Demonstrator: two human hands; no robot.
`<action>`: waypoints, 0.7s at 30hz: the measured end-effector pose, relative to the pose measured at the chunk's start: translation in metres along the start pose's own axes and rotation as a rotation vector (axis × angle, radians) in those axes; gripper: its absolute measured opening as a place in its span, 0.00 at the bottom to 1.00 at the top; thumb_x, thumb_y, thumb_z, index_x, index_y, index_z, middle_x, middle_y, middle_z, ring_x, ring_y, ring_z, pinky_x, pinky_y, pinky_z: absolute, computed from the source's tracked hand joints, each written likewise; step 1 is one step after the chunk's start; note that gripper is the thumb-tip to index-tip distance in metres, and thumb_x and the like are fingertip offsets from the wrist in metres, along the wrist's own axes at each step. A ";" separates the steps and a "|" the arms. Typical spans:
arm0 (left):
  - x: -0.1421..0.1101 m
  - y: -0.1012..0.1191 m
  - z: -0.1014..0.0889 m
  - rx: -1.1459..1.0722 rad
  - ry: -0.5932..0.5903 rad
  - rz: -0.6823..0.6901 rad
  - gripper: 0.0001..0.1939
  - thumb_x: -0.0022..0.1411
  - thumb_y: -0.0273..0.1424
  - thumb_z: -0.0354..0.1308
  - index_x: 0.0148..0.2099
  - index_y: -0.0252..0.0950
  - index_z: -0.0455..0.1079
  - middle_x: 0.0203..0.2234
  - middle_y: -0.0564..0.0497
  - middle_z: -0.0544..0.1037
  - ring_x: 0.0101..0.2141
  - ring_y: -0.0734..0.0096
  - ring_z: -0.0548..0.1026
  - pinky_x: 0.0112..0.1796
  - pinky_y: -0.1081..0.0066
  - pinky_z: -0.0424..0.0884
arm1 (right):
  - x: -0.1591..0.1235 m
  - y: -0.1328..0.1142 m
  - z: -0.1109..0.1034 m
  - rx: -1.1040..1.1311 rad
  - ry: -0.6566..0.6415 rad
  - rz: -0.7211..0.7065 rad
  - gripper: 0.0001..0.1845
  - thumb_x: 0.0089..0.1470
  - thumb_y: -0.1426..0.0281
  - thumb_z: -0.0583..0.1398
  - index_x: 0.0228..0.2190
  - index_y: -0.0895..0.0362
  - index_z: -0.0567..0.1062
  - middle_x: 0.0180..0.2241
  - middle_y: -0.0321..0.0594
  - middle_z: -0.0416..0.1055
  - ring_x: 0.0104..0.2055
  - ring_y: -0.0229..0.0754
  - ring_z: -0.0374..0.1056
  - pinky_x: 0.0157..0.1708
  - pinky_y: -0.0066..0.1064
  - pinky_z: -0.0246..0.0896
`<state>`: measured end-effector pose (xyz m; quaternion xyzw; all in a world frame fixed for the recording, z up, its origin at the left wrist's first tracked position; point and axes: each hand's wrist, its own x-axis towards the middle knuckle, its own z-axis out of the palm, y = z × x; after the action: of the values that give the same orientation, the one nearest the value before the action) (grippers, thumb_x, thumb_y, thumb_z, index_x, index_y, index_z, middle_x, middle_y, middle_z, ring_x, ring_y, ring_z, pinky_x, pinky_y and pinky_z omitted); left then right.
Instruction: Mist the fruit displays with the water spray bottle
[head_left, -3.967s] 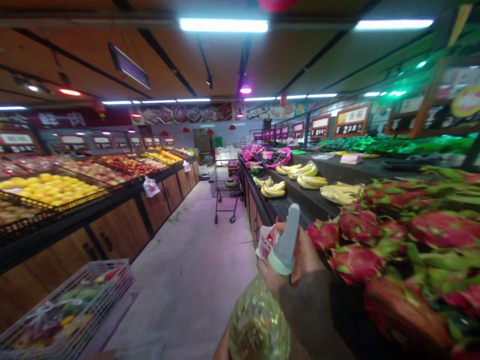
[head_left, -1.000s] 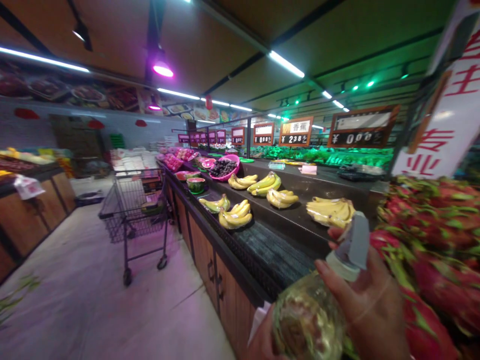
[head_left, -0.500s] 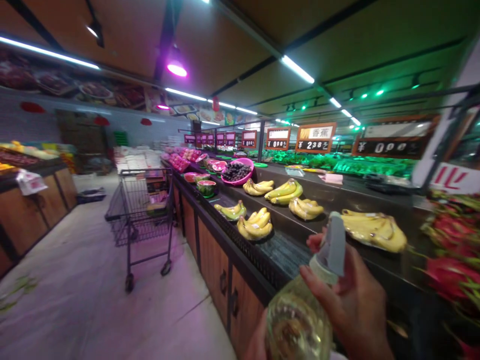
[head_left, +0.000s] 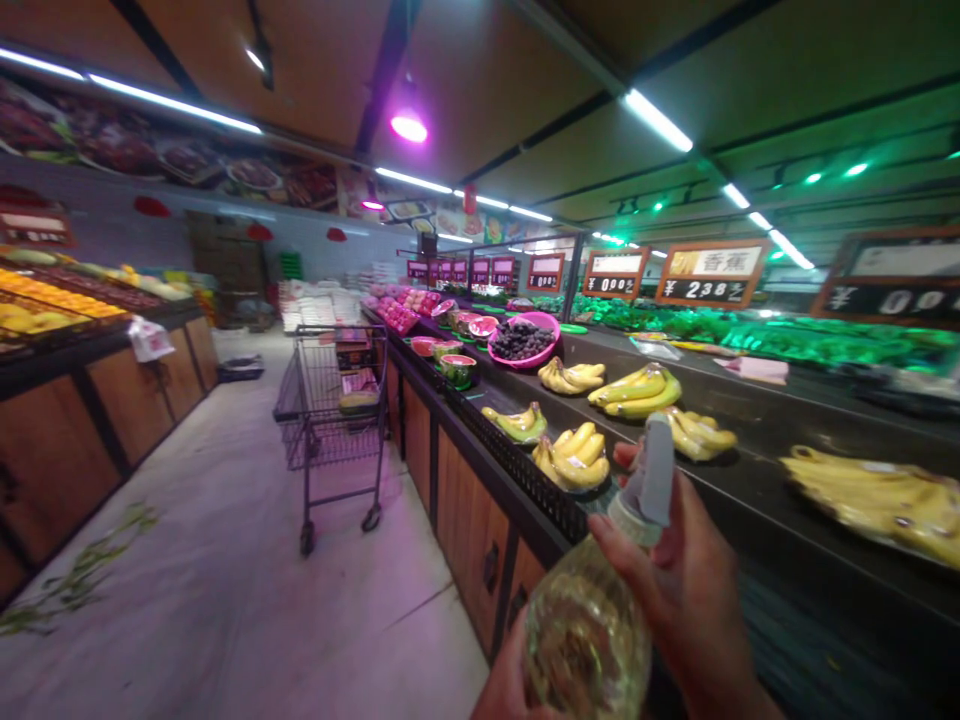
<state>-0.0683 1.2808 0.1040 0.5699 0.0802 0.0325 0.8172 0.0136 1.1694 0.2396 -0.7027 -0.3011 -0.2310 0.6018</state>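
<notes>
My right hand [head_left: 679, 590] wraps the neck of a transparent plastic spray bottle [head_left: 585, 640] filled with pale liquid. Its grey-white trigger head [head_left: 656, 470] points upward. My left hand [head_left: 510, 680] cups the lower side of the bottle at the bottom edge of the view, and only part of it shows. Just beyond the sprayer lies a bunch of yellow bananas [head_left: 571, 460] on a black display counter [head_left: 750, 470]. Further right is a plastic-wrapped bunch of bananas [head_left: 874, 500].
Cut watermelon halves [head_left: 457, 370] and a pink basin of dark grapes [head_left: 523, 340] sit further along the counter. A wire shopping cart [head_left: 330, 420] stands in the aisle. Opposite is a wood-fronted fruit display [head_left: 97, 420]. Leaf scraps lie on the floor [head_left: 75, 570].
The view has swung left, shifting the counter rightward in the frame. The dragon fruit have gone out of view at the right. The bottle stays in my hands.
</notes>
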 end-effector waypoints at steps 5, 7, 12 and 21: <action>-0.013 0.020 -0.025 -0.026 0.087 0.004 0.60 0.27 0.28 0.67 0.66 0.25 0.53 0.63 0.31 0.68 0.65 0.39 0.63 0.63 0.57 0.57 | 0.000 -0.011 0.038 0.047 -0.012 -0.028 0.30 0.47 0.57 0.70 0.50 0.56 0.74 0.49 0.48 0.77 0.49 0.51 0.75 0.46 0.36 0.74; -0.018 0.026 -0.034 -0.114 0.031 0.058 0.56 0.28 0.27 0.68 0.64 0.28 0.56 0.60 0.33 0.72 0.61 0.40 0.68 0.61 0.56 0.62 | 0.000 -0.015 0.051 0.050 -0.033 -0.019 0.31 0.47 0.57 0.69 0.51 0.57 0.74 0.49 0.49 0.77 0.48 0.52 0.75 0.43 0.37 0.75; -0.028 0.039 -0.049 -0.209 -0.006 0.155 0.56 0.30 0.30 0.73 0.63 0.30 0.56 0.61 0.31 0.71 0.62 0.41 0.68 0.60 0.56 0.62 | 0.000 -0.020 0.079 0.073 -0.098 -0.050 0.38 0.48 0.53 0.69 0.57 0.55 0.71 0.56 0.48 0.72 0.55 0.54 0.71 0.50 0.41 0.72; -0.026 0.042 -0.077 -0.314 0.013 0.312 0.52 0.32 0.33 0.77 0.60 0.35 0.61 0.57 0.36 0.75 0.60 0.37 0.69 0.60 0.48 0.62 | 0.011 -0.028 0.113 0.076 -0.174 -0.082 0.40 0.45 0.52 0.69 0.55 0.58 0.72 0.51 0.50 0.74 0.45 0.53 0.74 0.38 0.38 0.72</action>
<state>-0.1050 1.3630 0.1201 0.4410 -0.0098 0.1745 0.8803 -0.0024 1.2852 0.2472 -0.6839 -0.3892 -0.1821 0.5896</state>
